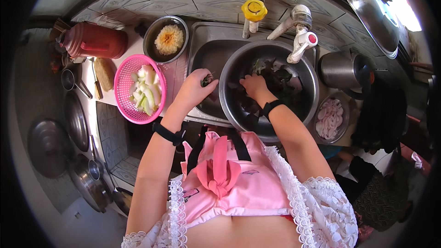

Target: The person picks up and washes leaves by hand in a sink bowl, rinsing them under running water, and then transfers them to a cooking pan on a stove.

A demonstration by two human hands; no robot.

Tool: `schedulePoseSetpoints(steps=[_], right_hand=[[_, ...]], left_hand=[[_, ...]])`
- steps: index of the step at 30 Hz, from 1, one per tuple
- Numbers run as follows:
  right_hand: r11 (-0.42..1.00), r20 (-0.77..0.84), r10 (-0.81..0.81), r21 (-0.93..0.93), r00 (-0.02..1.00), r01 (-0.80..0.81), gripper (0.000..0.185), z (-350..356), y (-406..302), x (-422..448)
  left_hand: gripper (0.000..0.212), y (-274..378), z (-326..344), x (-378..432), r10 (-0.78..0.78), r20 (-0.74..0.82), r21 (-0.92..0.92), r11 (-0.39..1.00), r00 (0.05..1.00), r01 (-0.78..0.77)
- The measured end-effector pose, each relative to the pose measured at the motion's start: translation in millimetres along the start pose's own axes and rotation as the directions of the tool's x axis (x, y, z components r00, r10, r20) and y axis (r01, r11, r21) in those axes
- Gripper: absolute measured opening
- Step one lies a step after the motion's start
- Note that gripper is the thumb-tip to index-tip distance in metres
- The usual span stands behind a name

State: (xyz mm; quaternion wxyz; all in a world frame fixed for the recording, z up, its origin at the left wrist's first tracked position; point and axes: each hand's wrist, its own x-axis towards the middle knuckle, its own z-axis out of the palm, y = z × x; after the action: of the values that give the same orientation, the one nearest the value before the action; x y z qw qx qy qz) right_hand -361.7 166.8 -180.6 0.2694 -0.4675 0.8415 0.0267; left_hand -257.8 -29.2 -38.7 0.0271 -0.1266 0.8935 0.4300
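My left hand (194,89) is over the left part of the steel sink (220,46), curled around a small bunch of dark leafy greens (207,80). A large metal basin (311,101) rests over the sink's right side, with dark purple-green leaves (282,75) in it. Inside the basin is my right hand (255,86), fingers bent downward close to a pale green leaf (258,66). Its fingertips are partly hidden, so whether it grips a leaf is unclear.
A pink colander (119,100) of cut pale vegetable pieces stands left, below a metal bowl (148,46) with a yellowish ruffled food. A white tap (299,46) overhangs the basin. To the right are a kettle (336,70) and a bowl of sliced pinkish pieces (330,119). A red thermos (100,40) lies far left.
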Motion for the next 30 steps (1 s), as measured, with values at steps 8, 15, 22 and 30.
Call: schedulePoseSetpoints(steps=[8,15,22,30], right_hand=[[0.768,-0.595,-0.028,0.502,0.803,0.399,0.039,-94,43,-119],[0.852,-0.269,0.294,0.509,0.917,-0.124,0.026,-34,85,-163],[0.562,-0.012,0.712,0.609,0.702,-0.559,0.066,14,86,-109],[0.773,-0.353,0.422,0.622,0.835,-0.127,0.055,-75,33,-119]], left_hand=[[0.028,-4,7,14,-0.028,-0.016,-0.051,0.998,0.999,0.028],[0.026,7,17,30,0.022,0.056,-0.055,0.998,0.998,-0.019],[0.025,17,31,28,0.133,0.108,-0.006,0.991,0.985,-0.133],[0.022,7,25,16,0.076,0.134,0.032,0.996,0.988,-0.081]])
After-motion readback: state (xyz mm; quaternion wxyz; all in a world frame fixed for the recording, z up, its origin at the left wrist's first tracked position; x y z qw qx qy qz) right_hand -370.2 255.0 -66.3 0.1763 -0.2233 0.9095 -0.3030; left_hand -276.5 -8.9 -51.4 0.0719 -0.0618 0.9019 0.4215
